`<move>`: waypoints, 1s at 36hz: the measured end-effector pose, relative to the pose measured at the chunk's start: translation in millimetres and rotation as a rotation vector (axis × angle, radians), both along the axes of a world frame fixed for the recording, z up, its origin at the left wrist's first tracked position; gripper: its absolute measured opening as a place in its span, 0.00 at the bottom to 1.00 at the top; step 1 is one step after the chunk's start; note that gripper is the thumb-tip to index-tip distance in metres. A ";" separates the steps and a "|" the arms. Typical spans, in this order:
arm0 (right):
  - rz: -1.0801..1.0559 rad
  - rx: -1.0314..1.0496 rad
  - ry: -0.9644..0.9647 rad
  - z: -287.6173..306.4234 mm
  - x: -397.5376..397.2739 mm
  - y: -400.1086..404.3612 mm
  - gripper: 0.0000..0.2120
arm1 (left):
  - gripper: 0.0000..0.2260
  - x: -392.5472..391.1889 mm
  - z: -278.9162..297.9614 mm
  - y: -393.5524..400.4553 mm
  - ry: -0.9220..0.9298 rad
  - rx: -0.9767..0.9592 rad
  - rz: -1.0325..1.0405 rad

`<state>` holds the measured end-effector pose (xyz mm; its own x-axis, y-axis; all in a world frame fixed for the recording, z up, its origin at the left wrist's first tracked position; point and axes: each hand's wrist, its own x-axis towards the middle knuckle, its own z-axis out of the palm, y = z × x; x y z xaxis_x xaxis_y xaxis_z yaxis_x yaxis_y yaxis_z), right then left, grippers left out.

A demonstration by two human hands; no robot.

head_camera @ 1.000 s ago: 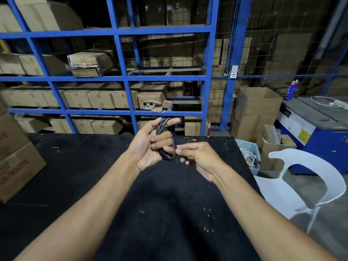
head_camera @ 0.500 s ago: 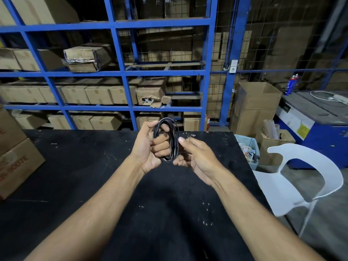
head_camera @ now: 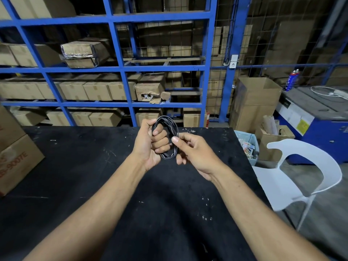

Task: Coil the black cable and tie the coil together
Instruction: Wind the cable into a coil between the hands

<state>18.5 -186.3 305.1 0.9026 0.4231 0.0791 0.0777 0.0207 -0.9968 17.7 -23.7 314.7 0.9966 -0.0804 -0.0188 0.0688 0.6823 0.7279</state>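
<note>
The black cable (head_camera: pixel 172 125) is wound into a small oval coil of several loops, held upright above the far part of the black table (head_camera: pixel 75 166). My left hand (head_camera: pixel 150 142) is closed around the coil's left side, with fingers through the loop. My right hand (head_camera: pixel 192 149) pinches the coil's right side between thumb and fingers. The coil's lower left part is hidden behind my left fingers. No tie is visible on it.
A cardboard box (head_camera: pixel 15 159) sits at the table's left edge. A blue rack (head_camera: pixel 120 68) of cartons stands behind the table. A white plastic chair (head_camera: pixel 305 172), a bin (head_camera: pixel 246 142) and open boxes (head_camera: pixel 254 102) are to the right.
My left hand has gone from open-fingered to a fist around the coil. The coil has opened into a rounder oval, and my right hand now pinches its right side.
</note>
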 end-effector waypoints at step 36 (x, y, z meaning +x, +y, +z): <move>0.315 -0.702 -0.295 23.3 63.2 -42.1 0.05 | 0.25 19.3 -15.0 -10.0 -0.099 1.438 -0.255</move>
